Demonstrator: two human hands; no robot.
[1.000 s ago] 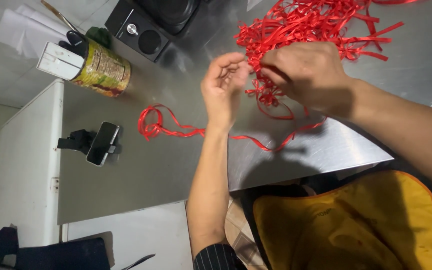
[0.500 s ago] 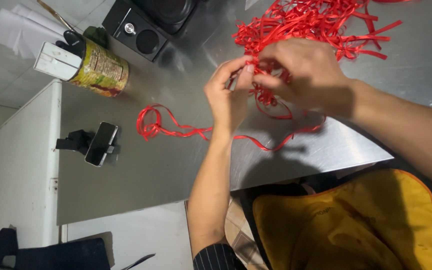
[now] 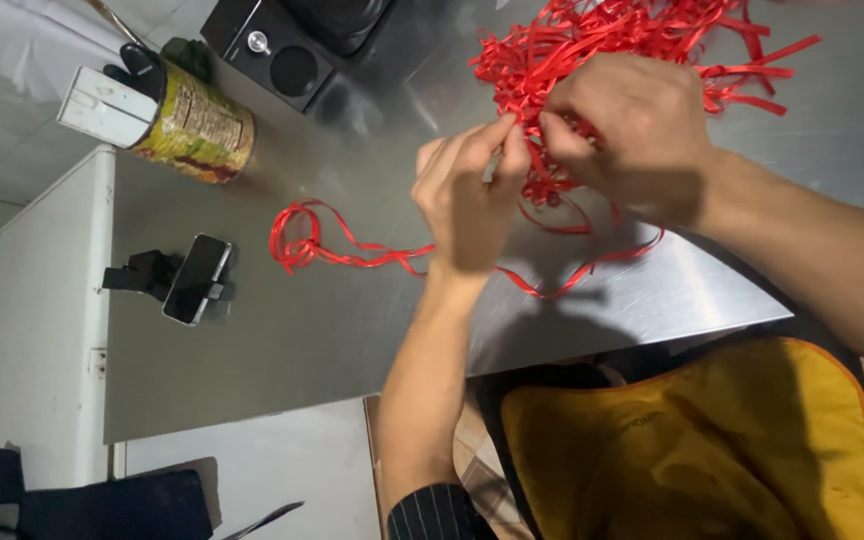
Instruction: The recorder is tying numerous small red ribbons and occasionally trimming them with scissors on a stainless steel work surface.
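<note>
Red ribbon (image 3: 592,60) lies heaped at the upper right of the frame on the steel bench (image 3: 302,350), one strand trailing to a small coil at centre left. A strand at the heap's edge is pinched by both the left hand (image 3: 467,195) and the right hand (image 3: 632,135), each grip narrow. The strand is best drawn out gently, so knots are not tightened.

Both hands work over the metal table (image 3: 282,360), the left hand (image 3: 467,195) just left of the right hand (image 3: 637,130), fingertips meeting on a strand. The ribbon tangle (image 3: 612,40) lies beyond the fingers. A ribbon tail (image 3: 302,240) trails left of them. Farther left stands a phone on a stand (image 3: 192,280); beyond it a can (image 3: 192,125) lies on its side, a speaker (image 3: 287,50) behind.
</note>
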